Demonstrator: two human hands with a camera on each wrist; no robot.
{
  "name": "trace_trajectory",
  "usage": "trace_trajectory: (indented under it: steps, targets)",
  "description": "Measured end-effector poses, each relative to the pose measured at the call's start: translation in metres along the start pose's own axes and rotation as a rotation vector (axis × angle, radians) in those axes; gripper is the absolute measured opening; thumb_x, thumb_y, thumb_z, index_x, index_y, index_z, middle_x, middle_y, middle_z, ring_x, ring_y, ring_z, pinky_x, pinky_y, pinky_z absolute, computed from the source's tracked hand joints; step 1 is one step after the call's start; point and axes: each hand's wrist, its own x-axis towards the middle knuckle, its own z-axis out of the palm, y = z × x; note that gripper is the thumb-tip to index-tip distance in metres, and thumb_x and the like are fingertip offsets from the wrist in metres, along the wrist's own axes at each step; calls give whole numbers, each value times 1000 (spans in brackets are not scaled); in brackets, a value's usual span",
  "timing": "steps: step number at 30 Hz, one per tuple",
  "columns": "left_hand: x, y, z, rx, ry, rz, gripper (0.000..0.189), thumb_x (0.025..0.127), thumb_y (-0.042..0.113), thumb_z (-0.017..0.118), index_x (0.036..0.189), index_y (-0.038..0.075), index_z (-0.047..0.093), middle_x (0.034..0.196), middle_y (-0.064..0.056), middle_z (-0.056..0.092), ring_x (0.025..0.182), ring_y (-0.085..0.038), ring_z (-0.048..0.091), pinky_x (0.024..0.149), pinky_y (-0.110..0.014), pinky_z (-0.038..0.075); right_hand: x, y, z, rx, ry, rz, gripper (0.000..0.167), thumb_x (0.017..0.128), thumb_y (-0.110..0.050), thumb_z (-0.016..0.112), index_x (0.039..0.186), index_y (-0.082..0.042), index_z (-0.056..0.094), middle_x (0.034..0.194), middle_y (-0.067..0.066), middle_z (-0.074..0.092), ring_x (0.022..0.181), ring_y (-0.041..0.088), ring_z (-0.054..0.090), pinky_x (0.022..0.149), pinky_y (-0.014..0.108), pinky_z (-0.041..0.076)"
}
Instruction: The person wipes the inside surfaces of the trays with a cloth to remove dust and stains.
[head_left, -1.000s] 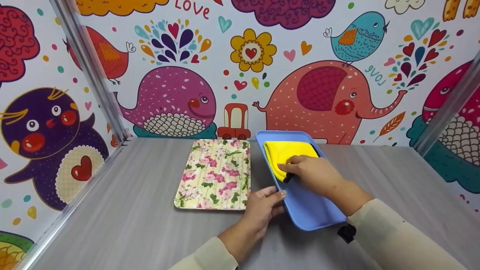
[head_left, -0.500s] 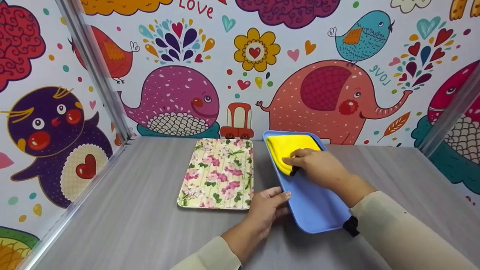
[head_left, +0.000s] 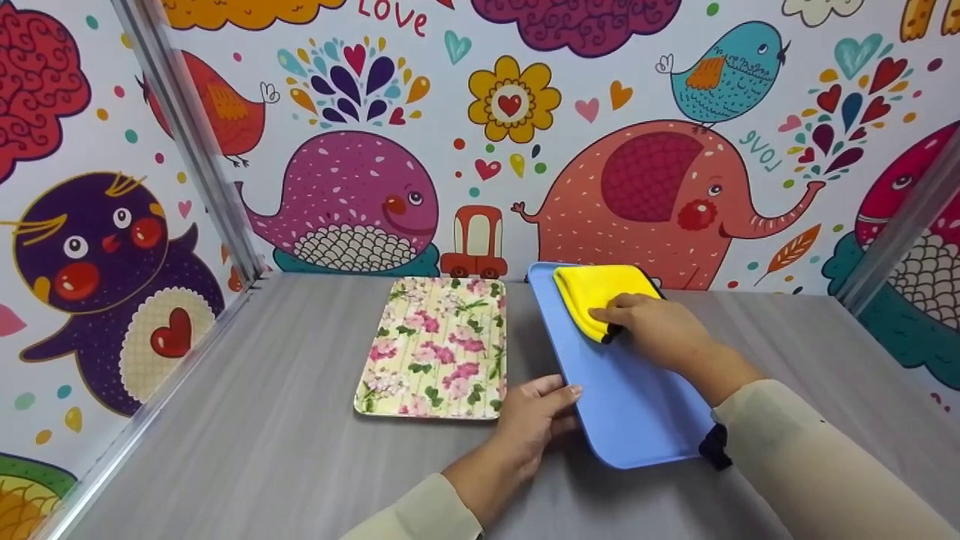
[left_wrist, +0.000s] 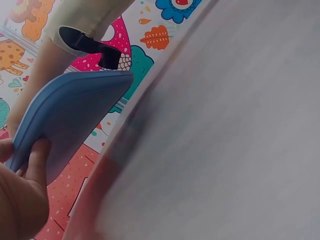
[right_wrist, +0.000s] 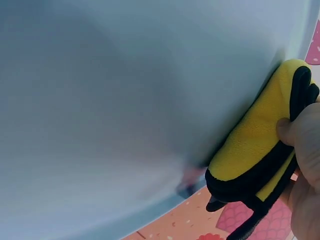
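Observation:
A blue tray (head_left: 637, 409) is tilted up off the table. My left hand (head_left: 529, 420) grips its left edge, thumb on the near side and fingers behind; the left wrist view shows fingers against the tray's underside (left_wrist: 75, 105). A folded yellow cloth (head_left: 600, 289) with black trim lies against the tray's far end. My right hand (head_left: 667, 334) pinches this cloth by its near side, thumb on the yellow face in the right wrist view. To the left, a floral tray (head_left: 435, 352) with pink flowers lies flat on the table.
The grey wood-grain table (head_left: 262, 420) meets a cartoon-printed back wall (head_left: 502, 172) just behind the trays. A metal post (head_left: 187, 142) and a side wall stand at the left. Black straps (head_left: 716, 448) show at the right wrist.
My right hand has slid the yellow cloth rightward and slightly away across the blue tray's far end. The left hand keeps its grip on the tray edge. The floral tray stays put.

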Motion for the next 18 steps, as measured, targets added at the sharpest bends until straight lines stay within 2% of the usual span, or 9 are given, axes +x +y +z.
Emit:
trace_trajectory:
  steps: [7, 13, 18]
  targets:
    - [0, 1, 0, 4, 16, -16, 35, 97, 12, 71, 126, -7, 69, 109, -15, 78, 87, -15, 75, 85, -36, 64, -8, 6, 4, 11, -14, 20, 53, 94, -7, 71, 143, -24, 63, 131, 17, 69, 120, 40, 66, 96, 57, 58]
    - [0, 1, -2, 14, 29, -17, 34, 97, 12, 70, 126, -7, 69, 111, -15, 78, 87, -15, 75, 85, -35, 64, -15, 5, 7, 29, -52, 49, 53, 95, -10, 71, 144, -26, 62, 134, 15, 68, 122, 39, 65, 97, 57, 58]
    - [5, 1, -4, 17, 45, -8, 35, 97, 11, 70, 126, -7, 69, 111, -15, 78, 87, -15, 74, 84, -35, 64, -21, 4, 9, 24, -47, 31, 52, 95, -9, 71, 143, -27, 63, 132, 15, 69, 120, 38, 66, 96, 56, 59]
